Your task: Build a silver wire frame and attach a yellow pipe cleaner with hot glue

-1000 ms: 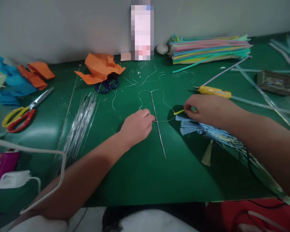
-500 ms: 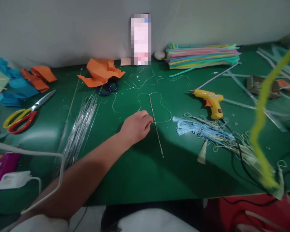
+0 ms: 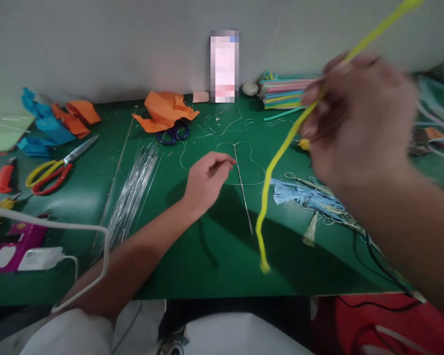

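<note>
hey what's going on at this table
A person's right hand holds a long fuzzy yellow strip up above the green table. The left hand is beside the stem of a thin wire shape; whether it touches the wire is unclear. Blue tassels lie to the right of the wire.

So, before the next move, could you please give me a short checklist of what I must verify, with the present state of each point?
1. Yellow strip held by the right hand: ok, its lower end hangs free.
2. Wire shape lying on the green table: ok.
3. Left hand touching the wire shape: cannot tell; the fingertips are at its stem.
4. Glue gun in full view: not ok, mostly hidden behind the right hand.
5. Scissors lying on the table: ok.
</note>
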Demonstrator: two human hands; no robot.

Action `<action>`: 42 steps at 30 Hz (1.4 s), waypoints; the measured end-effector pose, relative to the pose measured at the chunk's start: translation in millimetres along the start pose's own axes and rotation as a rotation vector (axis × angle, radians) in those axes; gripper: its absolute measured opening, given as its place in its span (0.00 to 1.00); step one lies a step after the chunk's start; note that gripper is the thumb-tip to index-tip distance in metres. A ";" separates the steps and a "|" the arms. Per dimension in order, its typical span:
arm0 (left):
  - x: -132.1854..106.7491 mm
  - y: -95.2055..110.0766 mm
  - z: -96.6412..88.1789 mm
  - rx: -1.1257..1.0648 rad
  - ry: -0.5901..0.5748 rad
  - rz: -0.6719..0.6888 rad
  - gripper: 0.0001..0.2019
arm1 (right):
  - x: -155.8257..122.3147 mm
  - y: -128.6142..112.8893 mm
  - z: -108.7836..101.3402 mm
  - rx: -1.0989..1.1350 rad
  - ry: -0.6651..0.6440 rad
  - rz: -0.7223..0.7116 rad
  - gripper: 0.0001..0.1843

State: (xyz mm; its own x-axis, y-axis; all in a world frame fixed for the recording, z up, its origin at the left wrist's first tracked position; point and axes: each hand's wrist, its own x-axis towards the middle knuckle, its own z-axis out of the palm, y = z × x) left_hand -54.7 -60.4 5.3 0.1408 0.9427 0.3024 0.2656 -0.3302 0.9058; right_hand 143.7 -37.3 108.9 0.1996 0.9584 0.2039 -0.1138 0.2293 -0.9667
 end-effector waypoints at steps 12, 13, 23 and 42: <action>8.9 55.0 -15.4 -0.185 -0.303 -0.429 0.08 | -47.9 76.9 13.8 0.123 -0.203 0.113 0.05; 9.7 55.8 -18.1 -0.127 -0.277 -0.392 0.09 | -47.1 77.9 12.1 0.136 -0.194 0.113 0.05; 24.4 65.3 -60.2 0.283 -0.313 -0.318 0.13 | -42.9 64.9 -18.2 -0.687 -0.326 -0.209 0.11; 25.3 57.6 -59.7 0.351 -0.398 -0.368 0.14 | -53.5 54.1 -26.5 -1.158 -0.273 -0.475 0.12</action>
State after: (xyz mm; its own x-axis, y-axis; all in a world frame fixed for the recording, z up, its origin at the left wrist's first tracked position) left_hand -92.8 -52.8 82.9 0.3060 0.9300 -0.2036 0.6503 -0.0480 0.7581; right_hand 152.6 -80.7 41.6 -0.2336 0.8584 0.4567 0.8503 0.4081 -0.3323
